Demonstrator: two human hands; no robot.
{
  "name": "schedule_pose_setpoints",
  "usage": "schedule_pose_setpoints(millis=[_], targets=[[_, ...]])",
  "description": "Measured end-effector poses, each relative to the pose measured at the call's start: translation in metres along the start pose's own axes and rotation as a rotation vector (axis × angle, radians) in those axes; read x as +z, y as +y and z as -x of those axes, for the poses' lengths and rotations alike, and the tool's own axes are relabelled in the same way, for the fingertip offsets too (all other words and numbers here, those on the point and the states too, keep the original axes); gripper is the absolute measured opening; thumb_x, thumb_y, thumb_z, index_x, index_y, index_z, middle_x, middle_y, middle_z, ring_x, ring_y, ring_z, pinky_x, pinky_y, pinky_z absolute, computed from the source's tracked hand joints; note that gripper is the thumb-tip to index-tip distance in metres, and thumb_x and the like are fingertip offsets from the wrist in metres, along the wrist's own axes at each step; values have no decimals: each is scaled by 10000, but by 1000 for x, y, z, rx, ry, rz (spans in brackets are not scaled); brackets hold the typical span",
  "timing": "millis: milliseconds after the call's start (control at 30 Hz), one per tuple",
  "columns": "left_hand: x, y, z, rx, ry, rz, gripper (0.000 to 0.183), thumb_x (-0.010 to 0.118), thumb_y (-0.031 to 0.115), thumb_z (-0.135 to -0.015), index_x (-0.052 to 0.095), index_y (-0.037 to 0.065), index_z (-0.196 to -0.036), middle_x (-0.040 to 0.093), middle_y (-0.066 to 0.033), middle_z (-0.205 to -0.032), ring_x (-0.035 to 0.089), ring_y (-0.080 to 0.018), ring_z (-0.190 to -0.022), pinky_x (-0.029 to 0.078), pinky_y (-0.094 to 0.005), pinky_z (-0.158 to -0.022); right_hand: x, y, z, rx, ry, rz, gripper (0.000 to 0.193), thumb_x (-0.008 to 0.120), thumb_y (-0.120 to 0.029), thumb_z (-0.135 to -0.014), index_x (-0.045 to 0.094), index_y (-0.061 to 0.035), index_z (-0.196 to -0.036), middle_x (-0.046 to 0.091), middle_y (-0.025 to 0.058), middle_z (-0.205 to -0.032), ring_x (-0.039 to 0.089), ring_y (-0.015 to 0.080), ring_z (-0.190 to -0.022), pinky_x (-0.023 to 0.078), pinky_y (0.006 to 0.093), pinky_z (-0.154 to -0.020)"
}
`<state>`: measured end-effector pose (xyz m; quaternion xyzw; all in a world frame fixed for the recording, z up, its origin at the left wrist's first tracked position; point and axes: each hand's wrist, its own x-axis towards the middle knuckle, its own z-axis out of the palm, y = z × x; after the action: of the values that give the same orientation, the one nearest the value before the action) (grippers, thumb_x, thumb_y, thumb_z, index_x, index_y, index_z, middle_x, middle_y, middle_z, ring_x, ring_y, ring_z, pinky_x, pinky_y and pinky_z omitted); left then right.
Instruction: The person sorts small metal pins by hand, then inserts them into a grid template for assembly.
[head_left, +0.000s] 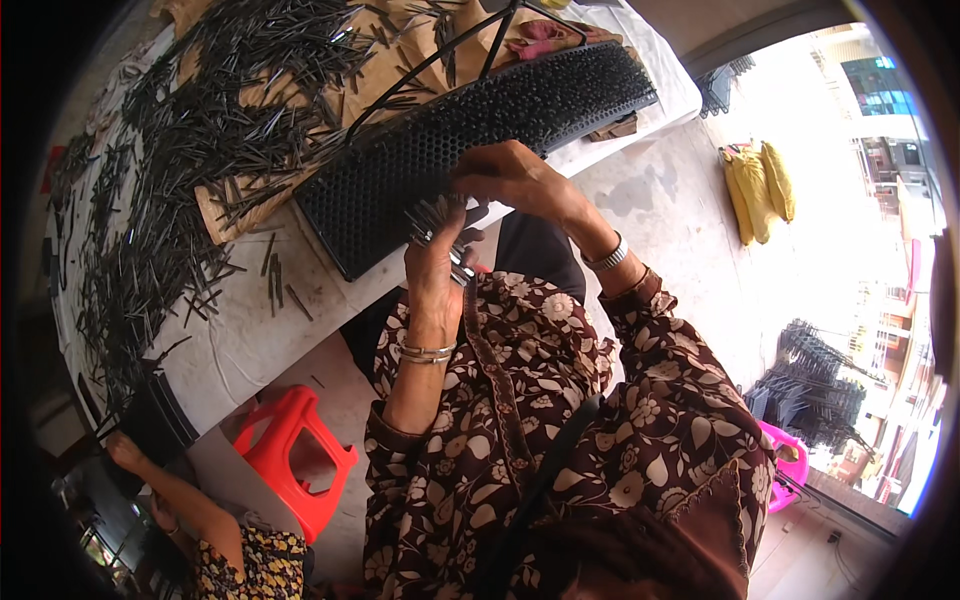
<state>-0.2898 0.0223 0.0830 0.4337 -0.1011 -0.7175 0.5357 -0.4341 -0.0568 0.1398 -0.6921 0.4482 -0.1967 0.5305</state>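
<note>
My left hand (434, 278) is closed around a bundle of short, thin dark sticks (428, 220), whose shiny ends stick out past the thumb. Just above it, my right hand (522, 182) has its fingers curled together over the near edge of a long black tray (362, 205) full of round holes. Whatever those fingertips pinch is hidden. Upright black pieces (560, 95) crowd the holes in the tray's far right part, while the near left holes look bare.
Loose dark sticks (240, 120) lie heaped across the white-covered table (275, 345), partly on brown cardboard (215, 215). A black metal frame (435, 55) rises behind the tray. A red stool (325, 480) stands below; another person's arm (185, 500) reaches in lower left. Yellow sacks (755, 195) sit at right.
</note>
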Motion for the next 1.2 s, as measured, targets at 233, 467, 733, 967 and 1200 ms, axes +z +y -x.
schedule_pose_setpoints(millis=[233,467,733,967,1200], targets=[[-7,-2,0,-43,12,84,239,655,197,-902,631,40,-1080,703,-102,-1013,661,-140,-821,456,-245,-559,0,1,-11,-141,438,70,128,576,-66,-874,626,41,-925,687,132,-764,682,197,-697,527,313,-629],[-3,-8,-5,-179,-58,180,301,579,221,-956,586,29,-1188,666,-138,-1083,653,-195,-941,545,-341,-787,6,35,-40,-347,788,406,91,607,-48,-882,600,20,-942,657,134,-788,680,214,-698,520,300,-628],[-1,-6,-4,-195,-56,195,298,539,218,-975,568,16,-1192,651,-156,-1084,639,-215,-955,553,-385,-823,5,35,-40,-335,771,564,100,625,-68,-861,609,-8,-939,635,176,-790,643,339,-716,504,381,-635],[-7,-12,-6,-136,-6,96,275,563,222,-964,597,10,-1137,683,-120,-967,621,-139,-735,536,-297,-655,3,26,-38,-336,709,553,122,595,-132,-885,561,-15,-894,615,202,-780,611,410,-743,486,464,-628],[-7,-8,-3,-137,-27,133,187,587,166,-953,596,55,-1102,677,-132,-908,571,-127,-680,481,-256,-578,-1,37,-43,-355,638,608,127,599,-154,-880,596,-37,-928,611,174,-799,614,393,-746,498,455,-644]])
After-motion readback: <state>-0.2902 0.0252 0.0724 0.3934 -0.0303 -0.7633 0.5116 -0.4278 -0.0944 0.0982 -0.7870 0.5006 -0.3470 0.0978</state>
